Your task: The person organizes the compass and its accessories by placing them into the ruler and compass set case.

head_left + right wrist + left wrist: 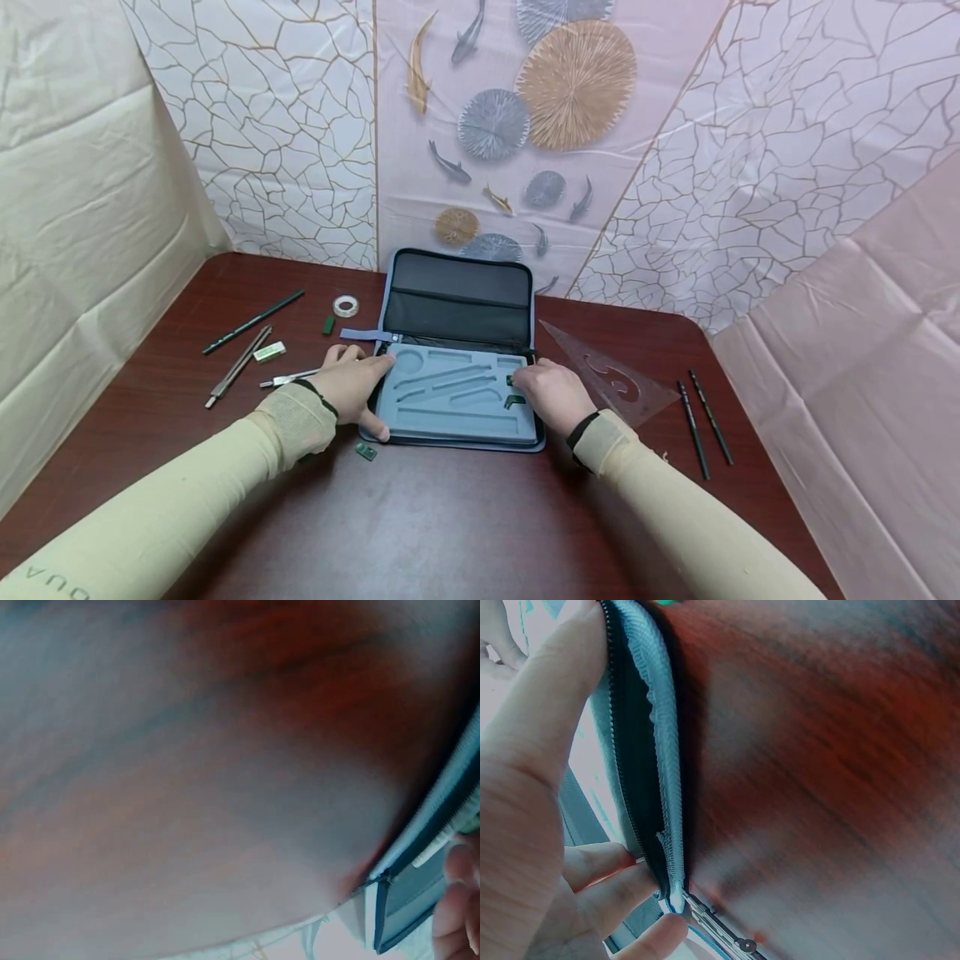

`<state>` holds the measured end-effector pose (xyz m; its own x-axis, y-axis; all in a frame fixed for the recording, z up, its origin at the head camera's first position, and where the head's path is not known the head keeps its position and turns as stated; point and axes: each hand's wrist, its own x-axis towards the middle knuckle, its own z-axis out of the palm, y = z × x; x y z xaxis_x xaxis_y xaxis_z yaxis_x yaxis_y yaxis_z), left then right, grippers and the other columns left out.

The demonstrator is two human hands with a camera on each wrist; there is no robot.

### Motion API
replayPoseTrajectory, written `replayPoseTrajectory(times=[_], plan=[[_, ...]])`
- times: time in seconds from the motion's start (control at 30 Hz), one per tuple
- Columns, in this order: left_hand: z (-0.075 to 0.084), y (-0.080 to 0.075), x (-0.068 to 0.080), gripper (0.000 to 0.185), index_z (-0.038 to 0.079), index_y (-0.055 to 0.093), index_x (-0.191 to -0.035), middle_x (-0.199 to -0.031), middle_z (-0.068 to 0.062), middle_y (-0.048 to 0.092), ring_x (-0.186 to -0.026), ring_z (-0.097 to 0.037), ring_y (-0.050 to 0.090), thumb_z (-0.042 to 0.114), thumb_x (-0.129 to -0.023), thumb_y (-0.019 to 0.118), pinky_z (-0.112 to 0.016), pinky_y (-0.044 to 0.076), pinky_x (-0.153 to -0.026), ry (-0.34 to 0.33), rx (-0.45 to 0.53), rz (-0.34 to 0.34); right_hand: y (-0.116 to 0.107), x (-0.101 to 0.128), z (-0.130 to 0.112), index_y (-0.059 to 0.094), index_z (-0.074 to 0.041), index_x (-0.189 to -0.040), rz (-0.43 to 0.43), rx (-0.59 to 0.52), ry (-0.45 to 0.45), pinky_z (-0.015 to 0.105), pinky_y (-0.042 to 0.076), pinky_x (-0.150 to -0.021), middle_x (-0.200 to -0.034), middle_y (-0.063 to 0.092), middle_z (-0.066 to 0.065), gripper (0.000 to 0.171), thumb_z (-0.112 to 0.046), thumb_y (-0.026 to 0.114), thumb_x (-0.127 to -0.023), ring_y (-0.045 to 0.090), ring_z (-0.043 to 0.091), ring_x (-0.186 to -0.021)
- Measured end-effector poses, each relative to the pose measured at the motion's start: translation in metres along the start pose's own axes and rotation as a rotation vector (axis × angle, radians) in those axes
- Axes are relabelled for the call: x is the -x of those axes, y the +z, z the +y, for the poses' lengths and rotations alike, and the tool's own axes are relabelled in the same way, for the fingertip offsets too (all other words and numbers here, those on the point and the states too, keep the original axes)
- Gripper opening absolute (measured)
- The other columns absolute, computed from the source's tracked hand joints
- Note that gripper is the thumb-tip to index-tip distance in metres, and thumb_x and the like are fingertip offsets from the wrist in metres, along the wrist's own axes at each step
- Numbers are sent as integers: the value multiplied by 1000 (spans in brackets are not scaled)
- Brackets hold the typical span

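Note:
A blue zip case (465, 448) lies unfolded on the table, its dark lid standing up at the back. In its base sits a light blue foam insert (431, 402) with shaped recesses. My left hand (348, 387) spans the left edge, thumb at the front corner and fingers toward the hinge; the left wrist view shows the thumb across the zip edge (667, 750). My right hand (555, 393) is at the right edge, fingertips bent over the insert beside a small green piece (511, 380). I cannot tell whether they pinch it. Another green piece (514, 401) lies just in front.
Left of the case lie a green pencil (253, 322), a metal compass (238, 367), a white eraser (269, 352), a tape roll (346, 306), a silver tool (288, 377) and small green pieces (328, 324). A clear set square (600, 367) and two green pencils (693, 429) lie right.

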<state>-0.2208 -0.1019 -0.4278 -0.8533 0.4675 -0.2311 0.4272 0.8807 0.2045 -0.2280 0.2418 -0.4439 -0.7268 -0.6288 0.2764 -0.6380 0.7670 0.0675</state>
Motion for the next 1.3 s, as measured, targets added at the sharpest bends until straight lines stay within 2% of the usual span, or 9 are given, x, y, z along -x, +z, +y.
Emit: replayPoseTrajectory(times=[0.17, 0.27, 0.57, 0.87, 1.03, 1.3], plan=[[0, 0, 1, 123, 7, 30, -152, -149, -12, 41, -127, -37, 34, 70, -58, 78, -56, 17, -102, 3, -3, 2, -4, 4, -2, 74, -10, -109, -114, 1, 18, 33, 52, -77, -113, 66, 5, 22, -7, 66, -89, 60, 20, -96], [0, 0, 1, 123, 7, 29, -152, -149, -11, 41, -127, -37, 33, 70, -58, 78, -55, 16, -102, -2, -5, 1, -7, 7, -2, 73, -9, -113, -150, -21, 41, 37, 52, -80, -119, 62, 7, 27, -7, 67, -87, 59, 22, -103], [2, -1, 2, 121, 7, 29, -152, -149, -11, 41, -126, -36, 34, 69, -60, 79, -56, 17, -102, -9, -4, -14, -4, 10, -2, 71, -9, -113, -149, -72, 80, 37, 52, -82, -121, 61, 7, 27, -6, 66, -87, 58, 21, -105], [3, -3, 1, 121, 7, 29, -152, -149, -12, 40, -127, -36, 34, 68, -60, 79, -56, 17, -102, -16, -9, -17, -8, 12, 2, 69, -11, -115, -110, -137, 119, 39, 51, -83, -116, 62, 6, 26, -8, 62, -90, 58, 20, -106], [2, -4, 2, 122, 7, 28, -152, -149, -12, 40, -126, -36, 33, 68, -60, 79, -55, 17, -103, -12, -1, -15, -9, 16, 13, 64, -12, -123, -104, -148, 211, 40, 51, -81, -112, 62, 4, 31, -11, 61, -92, 59, 18, -100], [3, -3, 2, 120, 7, 30, -152, -149, -11, 41, -124, -35, 35, 67, -60, 79, -55, 17, -102, -1, 3, -10, -19, 38, 45, 49, -13, -139, -140, -153, 380, 53, 47, -88, -130, 55, 12, 51, -29, 65, -93, 55, 31, -116]])
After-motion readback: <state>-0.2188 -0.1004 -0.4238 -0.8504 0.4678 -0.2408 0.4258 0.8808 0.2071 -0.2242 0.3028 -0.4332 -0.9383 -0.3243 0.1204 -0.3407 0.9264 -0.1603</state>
